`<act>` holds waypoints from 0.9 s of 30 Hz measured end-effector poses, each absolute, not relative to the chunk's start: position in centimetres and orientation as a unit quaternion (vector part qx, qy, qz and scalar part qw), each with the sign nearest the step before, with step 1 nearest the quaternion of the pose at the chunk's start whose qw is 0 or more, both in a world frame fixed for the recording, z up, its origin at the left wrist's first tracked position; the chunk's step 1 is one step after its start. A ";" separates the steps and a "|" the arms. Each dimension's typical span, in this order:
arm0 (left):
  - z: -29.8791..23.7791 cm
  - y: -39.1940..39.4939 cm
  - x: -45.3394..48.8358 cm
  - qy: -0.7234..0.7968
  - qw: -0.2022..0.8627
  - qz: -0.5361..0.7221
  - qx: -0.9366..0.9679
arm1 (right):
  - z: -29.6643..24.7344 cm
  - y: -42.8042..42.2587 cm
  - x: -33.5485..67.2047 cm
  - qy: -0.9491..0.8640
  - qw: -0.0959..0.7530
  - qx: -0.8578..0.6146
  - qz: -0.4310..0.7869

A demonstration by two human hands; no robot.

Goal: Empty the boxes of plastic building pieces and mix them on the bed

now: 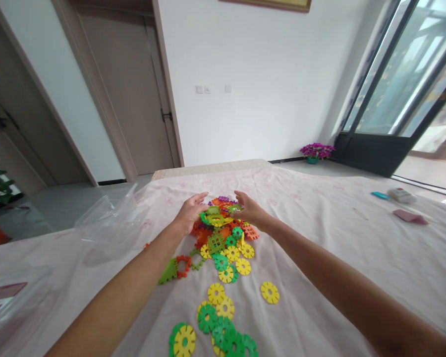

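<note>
A heap of flat plastic interlocking pieces [223, 243], green, yellow, orange and purple, lies on a pale pink cloth [319, 238]. Both my arms reach forward over it. My left hand [189, 212] sits at the heap's far left side, fingers stretched and slightly curved, touching the pieces. My right hand [248, 208] is at the far right side, its fingertips closed on a green and yellow piece [235, 208]. Nearer to me lie loose yellow discs [269, 292] and a cluster of green discs [223, 334].
A clear plastic bag [111, 223] lies left of the heap. At the far right of the cloth are a dark red flat object [409, 216], a small box [401, 195] and a teal item [379, 195]. A flower pot [315, 151] stands by the glass door.
</note>
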State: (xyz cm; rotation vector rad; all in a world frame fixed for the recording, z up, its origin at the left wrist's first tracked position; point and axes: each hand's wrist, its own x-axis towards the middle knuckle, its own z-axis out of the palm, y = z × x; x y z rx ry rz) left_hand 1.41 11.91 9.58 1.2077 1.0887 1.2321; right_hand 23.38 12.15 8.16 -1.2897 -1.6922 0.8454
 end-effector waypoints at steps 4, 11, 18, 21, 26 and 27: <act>8.8 7.6 -1.0 0.455 0.452 0.423 0.640 | 8.2 10.0 25.9 -0.733 0.389 -0.509 0.228; 3.3 -2.8 -4.2 0.430 0.272 0.116 0.853 | 5.7 1.8 29.6 -0.800 0.185 -0.480 0.309; -0.6 -3.5 -1.7 0.451 0.155 0.109 0.872 | 0.7 0.4 27.8 -0.859 0.103 -0.438 0.243; -0.8 -2.0 -0.5 0.475 0.113 0.144 0.860 | 0.1 0.6 26.4 -0.872 0.140 -0.412 0.224; -0.2 -0.8 1.1 0.505 0.077 0.195 0.837 | 0.9 0.0 25.4 -0.895 0.204 -0.346 0.196; 0.0 -0.7 1.5 0.507 0.083 0.199 0.834 | 1.0 -0.1 25.1 -0.894 0.211 -0.345 0.193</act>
